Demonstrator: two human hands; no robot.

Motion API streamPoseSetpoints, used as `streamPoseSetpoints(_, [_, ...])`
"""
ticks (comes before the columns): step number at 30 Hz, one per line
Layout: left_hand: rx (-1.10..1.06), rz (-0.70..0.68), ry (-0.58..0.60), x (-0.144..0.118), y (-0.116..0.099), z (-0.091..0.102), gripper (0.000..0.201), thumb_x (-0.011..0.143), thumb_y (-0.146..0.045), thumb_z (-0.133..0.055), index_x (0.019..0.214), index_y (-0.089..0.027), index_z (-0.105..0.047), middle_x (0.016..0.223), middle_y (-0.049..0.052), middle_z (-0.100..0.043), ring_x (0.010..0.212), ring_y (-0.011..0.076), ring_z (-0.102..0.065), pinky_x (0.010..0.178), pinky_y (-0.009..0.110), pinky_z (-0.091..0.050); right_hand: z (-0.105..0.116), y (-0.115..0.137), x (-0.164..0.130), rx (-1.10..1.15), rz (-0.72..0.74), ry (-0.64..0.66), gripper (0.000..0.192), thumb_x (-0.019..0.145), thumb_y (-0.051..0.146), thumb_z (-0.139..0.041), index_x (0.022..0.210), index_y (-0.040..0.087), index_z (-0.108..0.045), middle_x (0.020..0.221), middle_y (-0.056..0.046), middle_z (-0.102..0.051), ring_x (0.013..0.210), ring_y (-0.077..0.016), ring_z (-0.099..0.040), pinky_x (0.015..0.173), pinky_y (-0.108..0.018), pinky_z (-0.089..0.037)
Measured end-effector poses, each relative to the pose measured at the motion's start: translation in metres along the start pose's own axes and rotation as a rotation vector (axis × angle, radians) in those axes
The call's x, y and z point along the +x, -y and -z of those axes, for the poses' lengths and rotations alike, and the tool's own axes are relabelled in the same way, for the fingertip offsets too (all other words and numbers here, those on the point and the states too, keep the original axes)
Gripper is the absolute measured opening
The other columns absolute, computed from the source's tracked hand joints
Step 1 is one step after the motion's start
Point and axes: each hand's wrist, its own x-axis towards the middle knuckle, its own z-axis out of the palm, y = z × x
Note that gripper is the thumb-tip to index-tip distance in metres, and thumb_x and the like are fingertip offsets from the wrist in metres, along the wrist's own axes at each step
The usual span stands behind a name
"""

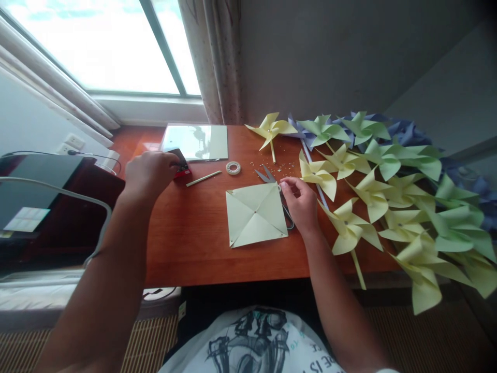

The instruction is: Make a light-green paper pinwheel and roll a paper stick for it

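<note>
- The left hand is curled, and its fingertips close on a small red and black box at the far left of the desk. What they take from it is hidden by the knuckles, so I cannot tell whether something is already between them.
- The right hand has its fingers bent and pressed near together. They seem to pinch a very small thing at the right corner of the paper square, but it is too small to name.
- Just under these right fingers lie the scissors, with the handle partly covered by the hand.
- The square lies flat between both hands, cut along its diagonals, with a dot in the centre.
- Beyond the left fingers, toward the middle, are a thin stick and a tape ring; small bits are scattered beyond the right fingers.
- Right of the right hand lies a heap of ready pinwheels.
- In my judgement, the step goes well if the right fingers keep the square still, and if the left fingertips lift only one piece from the box, slowly.
</note>
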Motion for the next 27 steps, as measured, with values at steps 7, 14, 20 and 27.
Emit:
streamPoseSetpoints(7, [0.086,-0.109,0.127,0.015,0.003,0.000,0.025,0.090,-0.033,-0.062,0.106,-0.032,-0.081,0.091,0.005,-0.071,0.069,0.0184,-0.045,0.061,0.028,-0.022,0.002,-0.007,0.000,-0.001,-0.008,-0.058,0.018,0.093,0.035,-0.060,0.095,0.021,-0.072,0.092,-0.008,-0.077,0.084,-0.0243,-0.072,0.077,-0.037,-0.057])
streamPoseSetpoints(14, [0.135,-0.130,0.182,0.017,0.001,0.001,0.027,0.093,-0.032,-0.058,0.107,-0.030,-0.081,0.094,0.006,-0.072,0.070,0.0195,-0.048,0.061,0.028,-0.024,0.002,-0.003,0.000,0.000,-0.011,-0.063,0.018,0.093,0.035,-0.060,0.093,0.021,-0.072,0.091,-0.007,-0.077,0.083,-0.0244,-0.073,0.075,-0.037,-0.058])
streamPoseSetpoints(20, [0.155,-0.146,0.213,0.018,0.001,0.002,0.030,0.093,-0.032,-0.054,0.109,-0.027,-0.080,0.098,0.009,-0.072,0.072,0.0211,-0.052,0.062,0.028,-0.026,0.002,-0.002,0.000,-0.010,-0.009,-0.056,0.017,0.092,0.034,-0.061,0.091,0.021,-0.072,0.090,-0.007,-0.078,0.083,-0.0244,-0.073,0.076,-0.037,-0.059])
streamPoseSetpoints(27, [0.158,-0.154,0.246,0.019,0.000,0.008,0.033,0.092,-0.036,-0.053,0.111,-0.027,-0.079,0.100,0.010,-0.074,0.079,0.0255,-0.058,0.062,0.030,-0.028,0.002,-0.001,-0.001,-0.030,-0.001,-0.043,0.017,0.092,0.032,-0.061,0.090,0.021,-0.073,0.091,-0.008,-0.078,0.083,-0.0246,-0.073,0.076,-0.037,-0.058])
